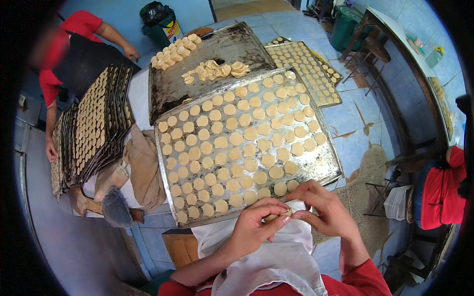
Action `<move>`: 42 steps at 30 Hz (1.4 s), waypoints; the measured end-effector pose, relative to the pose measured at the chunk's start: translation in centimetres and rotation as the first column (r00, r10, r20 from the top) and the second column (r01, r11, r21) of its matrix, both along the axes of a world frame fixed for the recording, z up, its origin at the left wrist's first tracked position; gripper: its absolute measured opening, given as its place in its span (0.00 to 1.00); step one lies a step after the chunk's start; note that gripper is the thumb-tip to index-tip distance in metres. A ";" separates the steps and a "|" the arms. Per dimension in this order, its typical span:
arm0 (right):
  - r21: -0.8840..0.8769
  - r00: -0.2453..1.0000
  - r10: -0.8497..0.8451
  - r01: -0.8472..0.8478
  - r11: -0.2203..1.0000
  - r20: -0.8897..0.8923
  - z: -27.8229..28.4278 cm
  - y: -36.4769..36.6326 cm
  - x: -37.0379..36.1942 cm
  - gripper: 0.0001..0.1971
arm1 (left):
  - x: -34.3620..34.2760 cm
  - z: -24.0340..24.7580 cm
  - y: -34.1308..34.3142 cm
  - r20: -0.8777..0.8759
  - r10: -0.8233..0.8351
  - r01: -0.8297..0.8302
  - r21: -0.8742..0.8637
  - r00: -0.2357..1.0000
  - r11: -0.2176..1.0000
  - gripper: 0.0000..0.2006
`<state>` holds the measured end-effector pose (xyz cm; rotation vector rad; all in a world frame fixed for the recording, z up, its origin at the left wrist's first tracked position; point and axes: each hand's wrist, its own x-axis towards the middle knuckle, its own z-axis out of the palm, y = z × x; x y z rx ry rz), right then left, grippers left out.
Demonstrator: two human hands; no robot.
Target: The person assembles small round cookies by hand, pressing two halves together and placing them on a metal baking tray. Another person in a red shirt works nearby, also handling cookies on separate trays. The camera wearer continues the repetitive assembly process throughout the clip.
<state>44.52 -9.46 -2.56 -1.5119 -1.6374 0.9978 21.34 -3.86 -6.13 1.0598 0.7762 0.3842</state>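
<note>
Close to my body, over the near edge of a metal baking tray point(318, 165), my left hand point(254, 219) is closed around a small piece of pale dough point(284, 213). My right hand point(326, 209) meets it from the right, thumb and fingers bent at the same dough; whether it grips a piece is hidden by the fingers. Rows of flat round dough discs point(232, 185) cover most of the tray. Bare metal shows at its lower right corner.
Behind lies a darker tray point(237, 42) with overlapping dough discs point(215, 70) and a stacked row point(177, 51). Filled trays point(306, 69) sit at the far right. A co-worker's hand point(52, 149) touches leaning trays point(91, 123) at left. A brown cloth point(144, 167) hangs nearby.
</note>
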 end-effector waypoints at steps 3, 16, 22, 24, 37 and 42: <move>0.045 0.999 -0.010 0.012 0.999 -0.044 -1.5 -0.2 1.3 0.08 | 0.7 -0.2 -0.2 0.056 -0.038 0.036 0.031 0.998 0.999 0.13; 0.177 0.855 -0.258 0.197 0.964 0.451 -1.4 0.1 2.7 0.11 | 1.7 -0.1 -0.1 0.233 0.039 -0.059 0.081 0.972 0.995 0.26; 0.255 0.828 -0.300 0.198 0.947 0.474 -3.3 0.5 2.5 0.11 | 2.6 -0.3 0.8 0.171 0.121 -0.105 -0.096 0.978 0.990 0.25; 0.249 0.849 -0.322 0.234 0.940 0.419 -3.3 0.4 2.1 0.11 | 2.9 -0.5 0.8 0.178 0.137 -0.118 -0.112 0.974 0.987 0.24; 0.008 0.975 -0.221 0.221 0.975 -0.038 -1.2 -0.7 0.8 0.05 | 4.2 -1.6 0.9 0.201 0.083 -0.065 -0.093 0.976 0.993 0.20; 0.124 0.705 -0.450 0.464 0.877 0.548 -3.3 -0.3 3.7 0.09 | 5.2 -0.8 0.6 0.163 0.117 -0.100 -0.110 0.980 0.989 0.20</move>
